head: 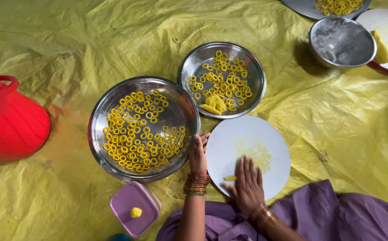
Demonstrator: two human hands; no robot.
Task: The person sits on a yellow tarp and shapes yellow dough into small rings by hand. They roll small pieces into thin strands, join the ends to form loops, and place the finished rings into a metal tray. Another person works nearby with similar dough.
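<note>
Right hand (pixel 247 183) lies flat and open on the white board (pixel 272 138), pressing a dough strip (pixel 230 178). Left hand (pixel 198 154), empty, rests at the ring-filled pan (pixel 96 120) rim, steadying it.

Shiny steel plate (pixel 109 111); matt white board (pixel 274 143); crinkled glossy plastic sheet (pixel 69 44).

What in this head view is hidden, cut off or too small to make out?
- Right hand: its flat palm hides most of the yellow dough strip on the white round board.
- Left hand: seen from the back, so whatever lies under its fingers is hidden.
- Red container: cut off by the left edge.
- Top steel plate: cut off by the top edge.
- Purple box: the yellow lump on it is too small to identify.
</note>
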